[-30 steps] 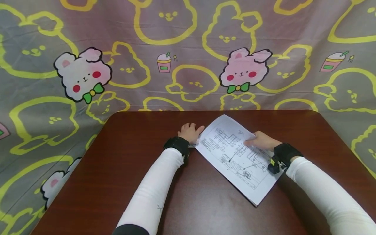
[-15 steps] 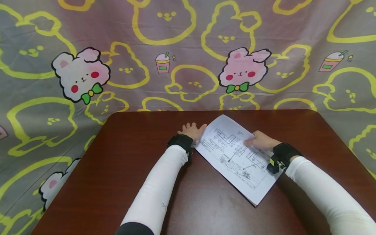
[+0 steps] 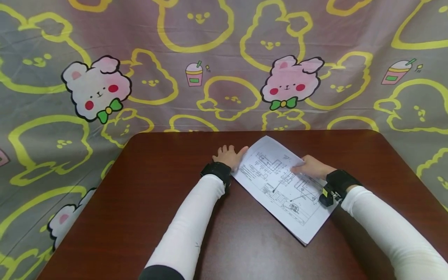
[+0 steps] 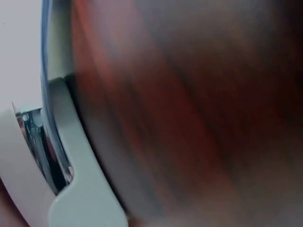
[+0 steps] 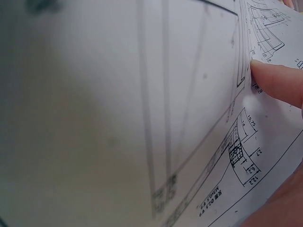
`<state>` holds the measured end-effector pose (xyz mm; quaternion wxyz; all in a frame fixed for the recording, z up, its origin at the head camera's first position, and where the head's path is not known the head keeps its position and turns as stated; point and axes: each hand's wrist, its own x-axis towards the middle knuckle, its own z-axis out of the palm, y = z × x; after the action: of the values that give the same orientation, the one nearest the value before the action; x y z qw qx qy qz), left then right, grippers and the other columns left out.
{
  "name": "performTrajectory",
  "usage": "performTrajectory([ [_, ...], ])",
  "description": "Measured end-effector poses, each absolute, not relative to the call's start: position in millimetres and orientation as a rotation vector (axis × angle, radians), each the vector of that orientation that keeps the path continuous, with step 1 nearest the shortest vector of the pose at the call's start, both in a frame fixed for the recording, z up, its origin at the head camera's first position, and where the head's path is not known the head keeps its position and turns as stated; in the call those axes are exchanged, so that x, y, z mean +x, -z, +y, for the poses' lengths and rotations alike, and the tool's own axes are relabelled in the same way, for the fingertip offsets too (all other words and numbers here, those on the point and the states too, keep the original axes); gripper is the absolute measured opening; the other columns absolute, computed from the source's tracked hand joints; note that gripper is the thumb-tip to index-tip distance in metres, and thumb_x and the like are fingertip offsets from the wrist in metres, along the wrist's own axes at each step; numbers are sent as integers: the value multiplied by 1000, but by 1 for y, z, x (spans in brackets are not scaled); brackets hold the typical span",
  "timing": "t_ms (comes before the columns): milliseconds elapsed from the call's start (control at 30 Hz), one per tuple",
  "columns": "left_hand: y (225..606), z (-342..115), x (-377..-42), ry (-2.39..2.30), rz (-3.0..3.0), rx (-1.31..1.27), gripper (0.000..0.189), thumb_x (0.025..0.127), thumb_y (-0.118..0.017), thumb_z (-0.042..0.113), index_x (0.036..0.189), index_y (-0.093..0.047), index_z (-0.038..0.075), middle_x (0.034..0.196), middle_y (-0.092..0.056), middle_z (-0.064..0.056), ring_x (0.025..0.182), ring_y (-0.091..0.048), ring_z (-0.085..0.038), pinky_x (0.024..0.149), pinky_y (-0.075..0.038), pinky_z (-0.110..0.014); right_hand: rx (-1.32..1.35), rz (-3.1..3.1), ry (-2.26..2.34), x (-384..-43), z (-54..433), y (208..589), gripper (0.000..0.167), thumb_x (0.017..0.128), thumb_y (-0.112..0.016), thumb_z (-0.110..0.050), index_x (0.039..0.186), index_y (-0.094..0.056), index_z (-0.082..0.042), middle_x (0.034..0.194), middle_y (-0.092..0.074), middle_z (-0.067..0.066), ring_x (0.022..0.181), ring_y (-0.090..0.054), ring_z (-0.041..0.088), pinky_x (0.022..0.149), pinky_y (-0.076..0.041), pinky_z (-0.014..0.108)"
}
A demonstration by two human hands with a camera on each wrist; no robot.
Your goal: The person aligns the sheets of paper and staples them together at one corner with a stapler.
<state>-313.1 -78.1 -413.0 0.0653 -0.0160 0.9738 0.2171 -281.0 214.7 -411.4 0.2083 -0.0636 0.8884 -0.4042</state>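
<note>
A stack of white sheets printed with technical drawings [image 3: 259,186] lies slanted on the table. My right hand [image 3: 313,168] grips its right edge, the thumb [image 5: 279,82] on top and the other fingers out of sight beneath. At the left corner of the stack my left hand [image 3: 227,157] has its fingers spread, with the thumb stretched toward the paper. Close up in the left wrist view is a pale grey plastic tool with metal parts inside [image 4: 87,198], which looks like a stapler. In the head view the left hand mostly hides it.
The dark red-brown wooden table [image 3: 168,171] has rounded far corners. Behind it hangs a cloth [image 3: 224,39] with yellow outlines and cartoon bunnies. Black camera straps [image 3: 217,170] circle both wrists, over white sleeves [image 3: 185,225].
My left hand has shifted slightly right, toward the sheets, and its thumb now reaches farther over to their edge. My right hand and the stack have stayed put.
</note>
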Motion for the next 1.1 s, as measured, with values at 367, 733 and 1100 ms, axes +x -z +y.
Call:
performTrajectory([
  [367, 419, -76, -318, -563, 2916, -13, 96, 87, -30, 79, 153, -27, 10, 157, -19, -21, 144, -14, -38, 110, -14, -61, -201, 2478, 1121, -279, 214, 409, 42, 95, -61, -24, 127, -57, 4, 91, -70, 12, 70, -69, 27, 66, -56, 39],
  [733, 420, -75, -322, -545, 2907, 15, 96, 86, -32, 80, 154, -26, 12, 158, -16, -20, 145, -10, -38, 110, -13, -61, -202, 2480, 1109, -280, 215, 409, 41, 95, -61, -25, 126, -58, 2, 90, -70, 11, 71, -69, 26, 65, -56, 38],
  [1100, 417, -74, -320, -498, 2940, 42, 95, 85, -32, 80, 153, -29, 13, 157, -19, -21, 144, -13, -38, 110, -13, -61, -190, 2472, 1095, -282, 216, 410, 41, 95, -62, -25, 125, -58, 2, 90, -70, 11, 71, -69, 26, 65, -56, 38],
])
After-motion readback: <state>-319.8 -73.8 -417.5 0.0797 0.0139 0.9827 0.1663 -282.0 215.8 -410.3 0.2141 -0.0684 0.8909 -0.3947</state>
